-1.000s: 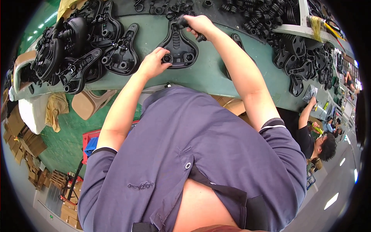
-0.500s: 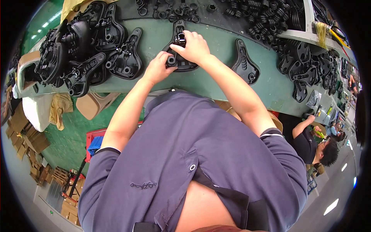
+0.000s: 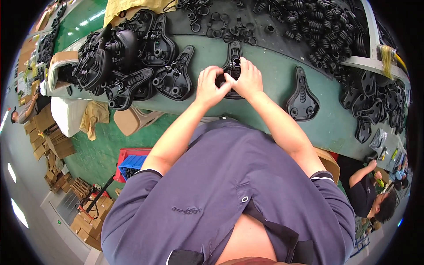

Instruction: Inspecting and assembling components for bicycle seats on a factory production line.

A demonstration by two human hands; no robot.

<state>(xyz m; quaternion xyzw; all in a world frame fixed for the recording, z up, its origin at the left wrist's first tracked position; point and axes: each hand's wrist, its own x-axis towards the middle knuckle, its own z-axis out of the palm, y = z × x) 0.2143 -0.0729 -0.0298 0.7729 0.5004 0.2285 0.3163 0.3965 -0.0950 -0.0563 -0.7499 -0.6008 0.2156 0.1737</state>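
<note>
Right now both your hands sit at the upper centre of the frame, on the black saddle base [image 3: 233, 66] lying on the green bench [image 3: 274, 88]. Your left hand [image 3: 210, 86] has its fingers curled against the base's wide rear end, and your right hand [image 3: 248, 79] closes over the middle, fingers pinched toward the left thumb (what exactly they nip is hidden, so I cannot tell whether a small part is between them). A finished-looking saddle base with spring [image 3: 302, 97] lies apart to the right; a heap of saddle bases [image 3: 132, 66] crowds the upper left, and coil springs [image 3: 318, 22] pile up at the top right. The risk, I judge: a spring pressed off-centre could snap loose and nip your fingertips, or the base could skid on the smooth bench toward the edge.
</note>
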